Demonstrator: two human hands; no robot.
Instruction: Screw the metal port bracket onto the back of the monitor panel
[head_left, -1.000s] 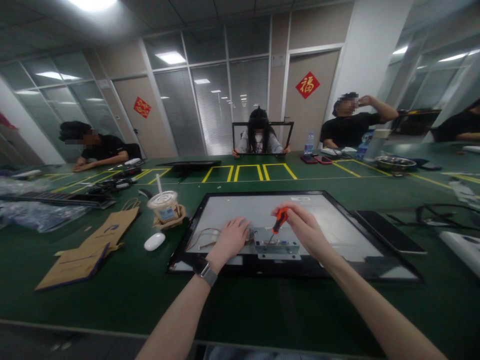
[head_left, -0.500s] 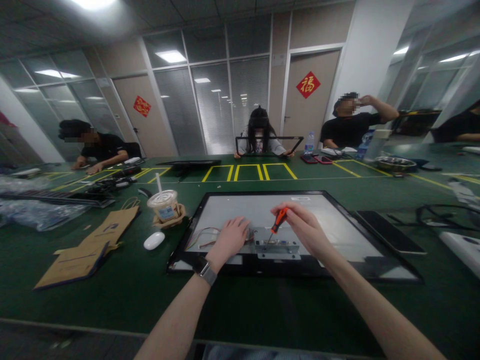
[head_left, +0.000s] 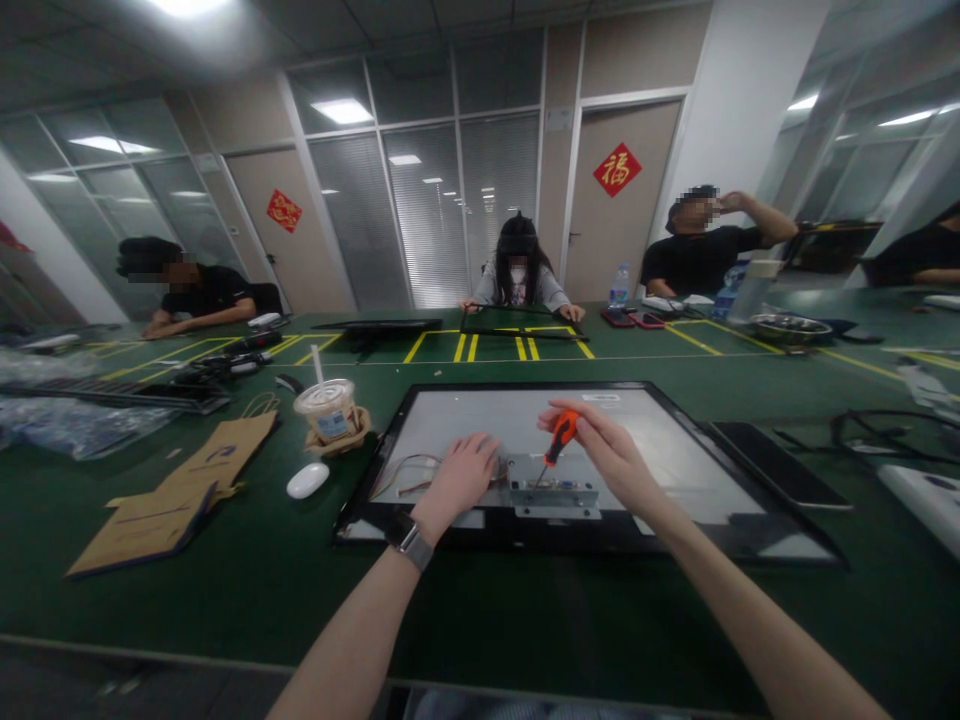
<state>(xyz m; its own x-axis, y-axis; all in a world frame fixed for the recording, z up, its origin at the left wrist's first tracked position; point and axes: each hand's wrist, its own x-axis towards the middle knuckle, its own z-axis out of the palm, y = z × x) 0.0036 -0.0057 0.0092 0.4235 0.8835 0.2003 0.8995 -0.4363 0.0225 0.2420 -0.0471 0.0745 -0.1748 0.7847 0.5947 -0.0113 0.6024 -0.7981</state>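
Observation:
A display panel (head_left: 469,408) with a black frame lies back side up before me, and a metal bracket plate (head_left: 556,508) with ports sits near its front edge. My right hand (head_left: 616,455) grips an orange and black screwdriver (head_left: 562,436), tilted, with its tip down at the row of ports. To the left of the plate, my left hand (head_left: 461,478) lies flat on the panel with fingers stretched out, close to the plate's left end; whether it touches the plate I cannot tell. Thin coloured wires (head_left: 401,472) run out from under that hand.
Left of the panel are a drink cup (head_left: 330,412) in a cardboard holder, a white mouse (head_left: 308,481) and a brown paper bag (head_left: 180,495). A black flat device (head_left: 776,462) and cables lie at right. Across the table, a person lowers a black frame (head_left: 525,331).
The screwdriver's handle has turned slightly in my right hand, its tip staying in place. My left hand has not moved. The person opposite has lowered the black frame towards the table.

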